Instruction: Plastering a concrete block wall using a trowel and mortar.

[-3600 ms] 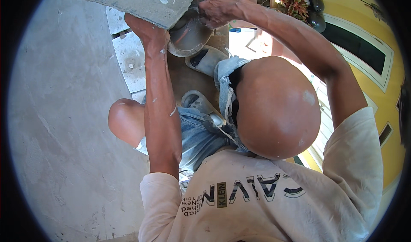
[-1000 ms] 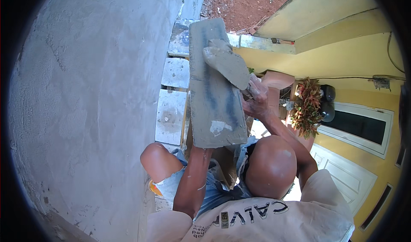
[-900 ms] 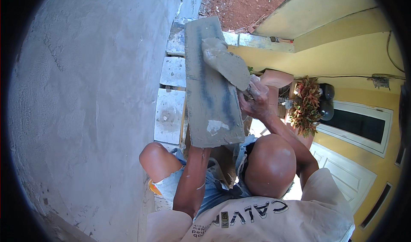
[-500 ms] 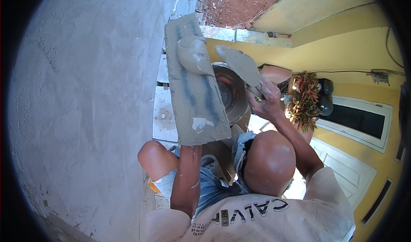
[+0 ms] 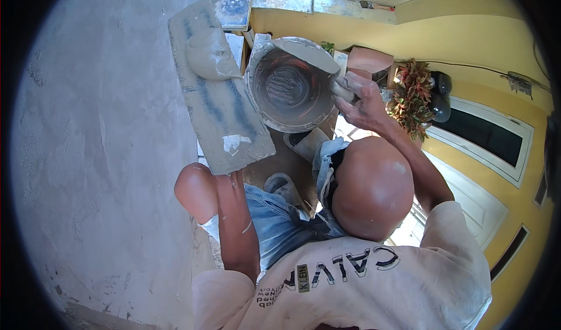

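My right hand [image 5: 361,101] is closed round the handle of a trowel. The trowel's blade [image 5: 310,55], coated in grey mortar, lies across the far rim of a round bucket [image 5: 257,96]. Ridged mortar [image 5: 286,87] covers part of the bucket's bottom. A long, mortar-smeared plastering board [image 5: 219,117] slants to the left of the bucket, resting on my left hand, which is hidden beneath it; only my left forearm [image 5: 238,225] shows. On the board's far half sits a smooth mound of wet mortar [image 5: 213,55].
A grey plastered wall [image 5: 111,143] rises close along the left. Beyond the bucket runs a yellow wall with a pale ledge [image 5: 283,2], a brush [image 5: 374,6] lying on it. To the right are a leafy plant [image 5: 414,96] and a white-framed window [image 5: 485,155]. My bent knees flank the space below the bucket.
The board with its mortar has shifted left and tilted further. The trowel has moved down to the bucket's far rim, with its blade turned more edge-on. More of the bucket's inside shows.
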